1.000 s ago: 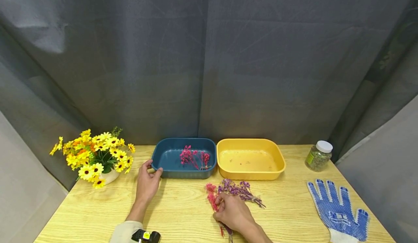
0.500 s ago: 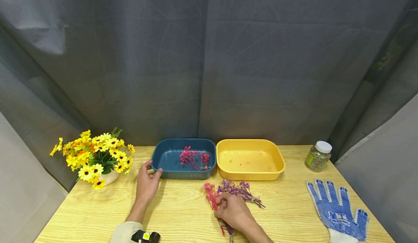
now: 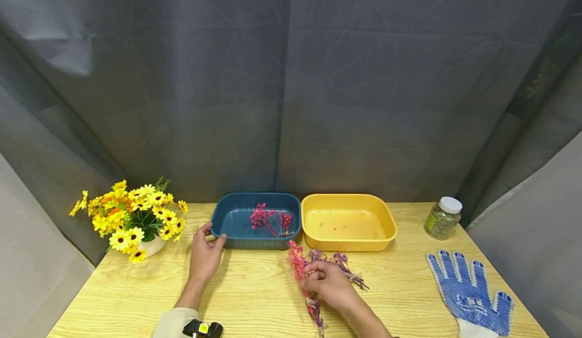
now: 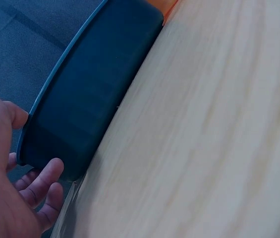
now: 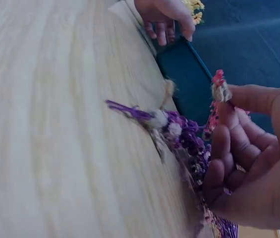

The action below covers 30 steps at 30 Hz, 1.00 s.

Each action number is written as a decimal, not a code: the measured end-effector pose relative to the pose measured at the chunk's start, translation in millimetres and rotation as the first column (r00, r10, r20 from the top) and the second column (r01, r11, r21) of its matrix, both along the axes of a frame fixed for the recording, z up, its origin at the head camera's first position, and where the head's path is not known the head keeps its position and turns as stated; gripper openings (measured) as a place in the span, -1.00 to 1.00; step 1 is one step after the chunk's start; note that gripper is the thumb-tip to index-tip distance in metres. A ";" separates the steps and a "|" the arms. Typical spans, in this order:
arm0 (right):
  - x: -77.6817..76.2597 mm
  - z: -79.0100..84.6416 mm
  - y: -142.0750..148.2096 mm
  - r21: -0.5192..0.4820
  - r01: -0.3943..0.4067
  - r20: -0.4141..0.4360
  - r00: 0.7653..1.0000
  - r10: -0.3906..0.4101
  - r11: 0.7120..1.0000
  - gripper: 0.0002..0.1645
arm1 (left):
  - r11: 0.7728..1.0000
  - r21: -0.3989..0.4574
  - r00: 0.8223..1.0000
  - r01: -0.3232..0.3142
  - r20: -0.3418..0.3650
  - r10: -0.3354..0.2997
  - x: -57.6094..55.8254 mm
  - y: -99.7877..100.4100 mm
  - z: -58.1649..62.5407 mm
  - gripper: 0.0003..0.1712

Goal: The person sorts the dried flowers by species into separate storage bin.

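My left hand (image 3: 205,257) holds the front left corner of a dark blue plastic basin (image 3: 254,243), thumb and fingers about its rim and end wall in the left wrist view. Inside that basin lie pink dried flowers (image 3: 261,218). My right hand (image 3: 335,288) pinches a pink dried flower bunch (image 3: 297,258) at its tied stems; the right wrist view shows the twine tie (image 5: 221,92) between thumb and finger. One purple dried flower bunch (image 3: 314,310) lies below it, another purple bunch (image 3: 359,280) just behind the hand, partly covered.
A yellow basin (image 3: 350,245) stands beside the blue one. Yellow artificial flowers (image 3: 156,211) in a white pot are at the left. At the right are a white-lidded jar (image 3: 442,221) of dried herbs and a blue and white glove (image 3: 470,290). A grey curtain (image 3: 282,100) hangs behind.
My right hand has lifted the pink flower bunch off the table and shifted slightly forward and right, uncovering more of the lower purple bunch. The left hand has stayed on the blue basin.
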State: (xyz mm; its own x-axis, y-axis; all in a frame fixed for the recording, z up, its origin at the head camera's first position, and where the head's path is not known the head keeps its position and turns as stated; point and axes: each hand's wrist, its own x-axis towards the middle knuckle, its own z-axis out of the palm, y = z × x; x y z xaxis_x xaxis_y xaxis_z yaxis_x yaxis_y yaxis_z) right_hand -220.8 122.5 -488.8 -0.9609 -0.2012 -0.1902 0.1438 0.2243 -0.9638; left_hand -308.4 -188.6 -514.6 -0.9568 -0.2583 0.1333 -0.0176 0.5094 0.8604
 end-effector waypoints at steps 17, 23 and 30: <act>-3.0 7.1 10.3 -0.146 -0.013 -0.004 1.000 0.013 0.989 -0.58 | 1.000 0.004 1.000 0.000 0.000 0.000 1.1 -0.8 -0.1 -0.33; -9.1 4.6 11.7 -0.088 -0.008 -0.050 0.999 0.004 0.996 -0.63 | 1.000 0.000 1.000 0.002 -0.015 -0.002 0.6 -2.2 -0.1 -0.34; -18.5 7.8 12.4 -0.037 0.012 -0.104 0.994 -0.015 0.999 -0.66 | 1.000 0.011 0.999 0.005 -0.037 -0.005 -0.4 -0.6 -3.7 -0.34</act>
